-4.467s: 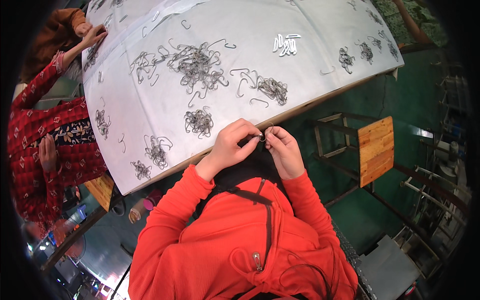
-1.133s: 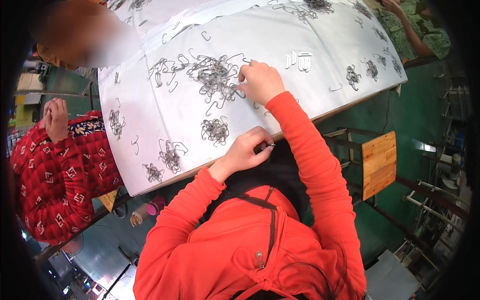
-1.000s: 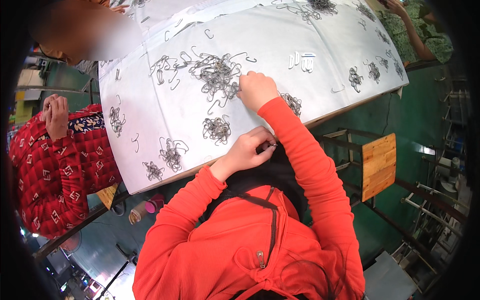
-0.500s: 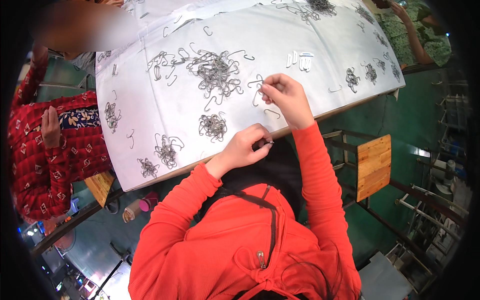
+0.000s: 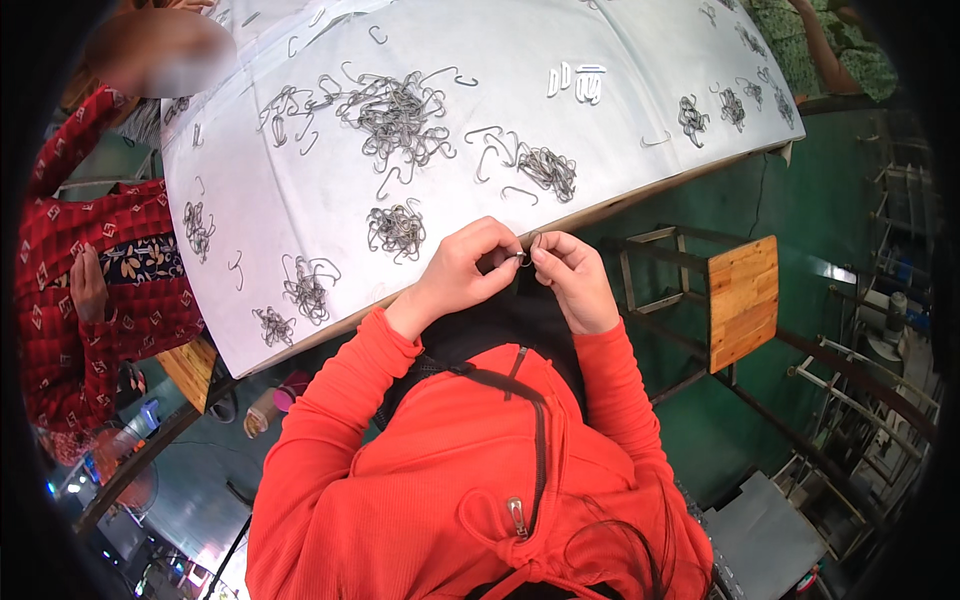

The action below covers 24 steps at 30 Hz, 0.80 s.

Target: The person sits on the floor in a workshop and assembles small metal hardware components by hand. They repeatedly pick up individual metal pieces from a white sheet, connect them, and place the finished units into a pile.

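My left hand [image 5: 468, 265] is closed at the table's near edge, pinching a small dark metal piece [image 5: 521, 257] between thumb and forefinger; most of it is hidden. My right hand [image 5: 575, 278] meets it fingertip to fingertip, pinching a thin wire hook [image 5: 527, 262] against that piece. Just beyond my hands lies a pile of grey wire hooks [image 5: 548, 173], with a few loose hooks [image 5: 492, 150] to its left. A rounder hook pile [image 5: 397, 232] sits beyond my left hand, and the largest hook heap [image 5: 398, 118] spreads farther back.
The white-covered table [image 5: 330, 205] also bears smaller hook piles [image 5: 306, 290] at the left and more [image 5: 692, 121] at the right. White pieces [image 5: 590, 85] lie farther back. A person in red patterned clothing [image 5: 120, 260] is at the left. A wooden stool [image 5: 742, 303] stands at the right.
My right hand has come back from the hooks on the table to my left hand, and their fingertips now meet. The pile it was covering shows. The view has shifted slightly.
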{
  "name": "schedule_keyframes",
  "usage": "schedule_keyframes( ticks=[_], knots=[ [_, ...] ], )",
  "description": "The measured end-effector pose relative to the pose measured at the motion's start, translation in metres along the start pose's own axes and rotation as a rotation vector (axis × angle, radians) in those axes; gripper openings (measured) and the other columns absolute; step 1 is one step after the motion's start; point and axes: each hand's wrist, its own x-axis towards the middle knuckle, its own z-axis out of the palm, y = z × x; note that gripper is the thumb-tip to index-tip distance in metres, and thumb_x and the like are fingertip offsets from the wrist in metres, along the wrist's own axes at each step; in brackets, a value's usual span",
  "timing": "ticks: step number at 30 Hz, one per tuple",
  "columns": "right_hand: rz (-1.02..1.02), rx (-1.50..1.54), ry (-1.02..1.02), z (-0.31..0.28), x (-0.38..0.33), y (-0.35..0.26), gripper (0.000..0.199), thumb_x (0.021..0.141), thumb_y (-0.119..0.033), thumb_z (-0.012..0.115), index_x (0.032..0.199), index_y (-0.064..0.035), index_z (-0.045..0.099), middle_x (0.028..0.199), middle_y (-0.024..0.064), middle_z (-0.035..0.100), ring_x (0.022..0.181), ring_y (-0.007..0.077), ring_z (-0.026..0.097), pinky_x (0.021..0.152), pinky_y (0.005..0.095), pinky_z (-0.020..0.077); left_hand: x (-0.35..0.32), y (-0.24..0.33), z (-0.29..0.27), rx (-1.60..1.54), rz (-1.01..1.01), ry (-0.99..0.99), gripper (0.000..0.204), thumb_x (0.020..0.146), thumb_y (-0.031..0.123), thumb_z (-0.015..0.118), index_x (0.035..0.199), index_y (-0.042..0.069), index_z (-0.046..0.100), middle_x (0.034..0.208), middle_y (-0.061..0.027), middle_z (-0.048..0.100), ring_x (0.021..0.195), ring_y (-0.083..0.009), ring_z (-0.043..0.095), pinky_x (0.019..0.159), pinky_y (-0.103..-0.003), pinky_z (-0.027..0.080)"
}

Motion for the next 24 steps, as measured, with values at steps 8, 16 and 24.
schedule_keyframes(
  ticks=[8, 16, 24],
  knots=[
    [-0.180, 0.008, 0.082, 0.011, -0.002, 0.007, 0.007, 0.091, -0.004, 0.062, 0.098, -0.0006, 0.059, 0.091, -0.0013, 0.058, 0.081, 0.0058, 0.052, 0.074, 0.0200, 0.0432, 0.001, 0.000, 0.001, 0.030, 0.015, 0.005, 0.013, 0.076, -0.002, 0.070, 0.085, 0.002, 0.063, 0.082, -0.0048, 0.062, 0.070, -0.0129, 0.060, 0.061, -0.025, 0.048],
    [-0.638, -0.508, 0.177, 0.012, -0.023, 0.013, 0.012, 0.083, 0.007, 0.063, 0.090, -0.0009, 0.057, 0.103, 0.0125, 0.060, 0.089, 0.0215, 0.065, 0.080, 0.0306, 0.0517, 0.050, 0.020, -0.041, 0.042, -0.100, -0.400, 0.016, 0.080, 0.007, 0.069, 0.095, 0.002, 0.068, 0.087, -0.0055, 0.066, 0.079, -0.0161, 0.062, 0.075, -0.030, 0.050],
    [-0.671, -0.502, 0.187, 0.013, -0.034, 0.011, 0.012, 0.083, 0.008, 0.064, 0.089, -0.0005, 0.058, 0.100, 0.0119, 0.060, 0.088, 0.0206, 0.066, 0.079, 0.0305, 0.0523, 0.195, -0.034, -0.001, 0.755, 0.091, 0.206, 0.023, 0.083, 0.022, 0.069, 0.095, 0.002, 0.068, 0.099, -0.0173, 0.063, 0.088, -0.0336, 0.064, 0.075, -0.041, 0.053]
  ],
)
